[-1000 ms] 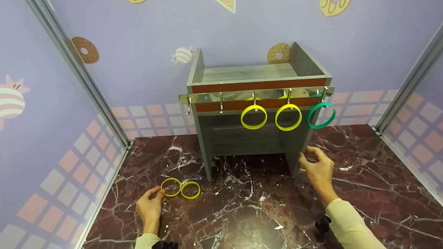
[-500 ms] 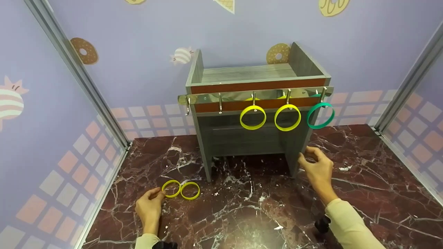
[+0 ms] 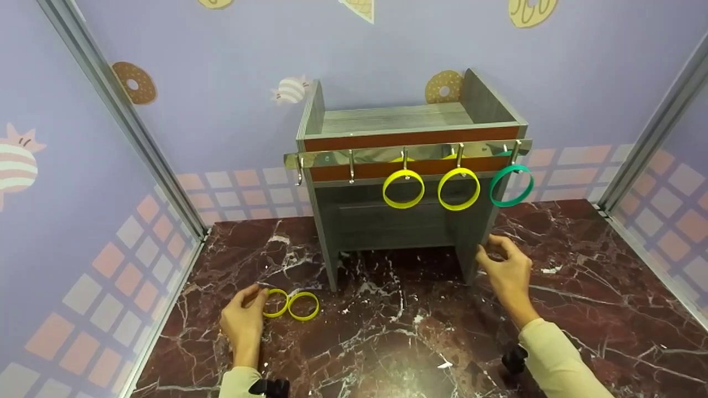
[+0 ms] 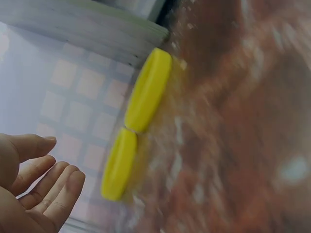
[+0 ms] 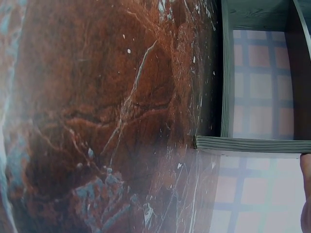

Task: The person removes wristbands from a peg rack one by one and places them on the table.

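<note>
Two yellow rings lie side by side on the dark red marbled tabletop, a left ring (image 3: pixel 276 303) and a right ring (image 3: pixel 303 306). My left hand (image 3: pixel 243 318) is just left of them, its fingertips overlapping the left ring in the head view. In the left wrist view that hand (image 4: pixel 41 182) has fingers and thumb apart with nothing between them, away from both yellow rings (image 4: pixel 148 90). At the grey wooden shelf unit (image 3: pixel 395 226), my right hand (image 3: pixel 506 271) touches the outer face of the right side panel; a fingertip (image 5: pixel 306 184) shows beside that panel in the right wrist view.
A metal hook rail (image 3: pixel 326 159) runs across the shelf front. From it hang a middle yellow ring (image 3: pixel 420 190), another yellow ring (image 3: pixel 476 193) and a green ring (image 3: pixel 529 190). The two left hooks (image 3: pixel 351 167) bear nothing. Patterned walls (image 3: pixel 221 110) stand at the back and sides.
The left ring, raised slightly at the left fingertips a second ago, now lies lower beside the other. My left hand has shifted slightly and parted from it. The right hand stays put.
</note>
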Demonstrator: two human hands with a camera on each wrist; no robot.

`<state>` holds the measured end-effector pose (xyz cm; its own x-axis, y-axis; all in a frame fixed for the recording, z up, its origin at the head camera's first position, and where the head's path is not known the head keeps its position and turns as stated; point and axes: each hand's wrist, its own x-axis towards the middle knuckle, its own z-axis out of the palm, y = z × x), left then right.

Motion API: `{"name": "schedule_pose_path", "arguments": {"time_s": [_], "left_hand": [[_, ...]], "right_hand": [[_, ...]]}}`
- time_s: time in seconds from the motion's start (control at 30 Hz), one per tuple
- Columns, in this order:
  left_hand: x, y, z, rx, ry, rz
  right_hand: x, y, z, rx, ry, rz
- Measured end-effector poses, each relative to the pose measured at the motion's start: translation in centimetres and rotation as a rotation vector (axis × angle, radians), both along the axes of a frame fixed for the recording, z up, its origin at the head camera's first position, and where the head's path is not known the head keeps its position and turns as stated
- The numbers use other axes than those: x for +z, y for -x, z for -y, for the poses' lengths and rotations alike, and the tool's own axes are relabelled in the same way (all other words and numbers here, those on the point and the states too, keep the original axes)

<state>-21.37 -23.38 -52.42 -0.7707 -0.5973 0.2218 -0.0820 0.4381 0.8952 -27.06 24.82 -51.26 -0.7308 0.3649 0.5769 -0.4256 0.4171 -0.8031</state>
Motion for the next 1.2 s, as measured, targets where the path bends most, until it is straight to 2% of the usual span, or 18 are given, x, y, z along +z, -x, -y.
{"name": "schedule_pose_path", "arguments": {"time_s": [0.2, 0.33, 0.43, 0.57, 0.87, 1.0, 1.2], "left_hand": [[1.7, 0.7, -1.6, -0.057, -0.078, -0.098], [2.8, 1.2, -2.8, -0.107, -0.132, -0.191], [3.5, 1.8, -3.8, -0.142, -0.144, -0.248], [4.3, 2.5, -5.2, -0.196, -0.144, -0.287], [4.7, 3.8, -8.0, -0.322, -0.174, -0.341], [4.7, 4.2, -8.8, -0.345, -0.131, -0.343], [4.7, 4.5, -9.6, -0.347, -0.073, -0.345]], "right_hand": [[0.0, 0.0, 0.2, -0.016, 0.004, 0.005], [0.1, 0.0, 0.2, -0.02, 0.009, 0.0], [0.0, 0.0, 0.2, -0.009, 0.014, -0.006], [0.0, 0.0, 0.2, -0.001, 0.016, -0.005], [-0.2, 0.0, 0.1, -0.02, -0.014, -0.008], [-0.2, 0.0, 0.1, -0.016, -0.006, -0.011], [-0.1, 0.1, 0.1, -0.006, 0.015, -0.004]]}}
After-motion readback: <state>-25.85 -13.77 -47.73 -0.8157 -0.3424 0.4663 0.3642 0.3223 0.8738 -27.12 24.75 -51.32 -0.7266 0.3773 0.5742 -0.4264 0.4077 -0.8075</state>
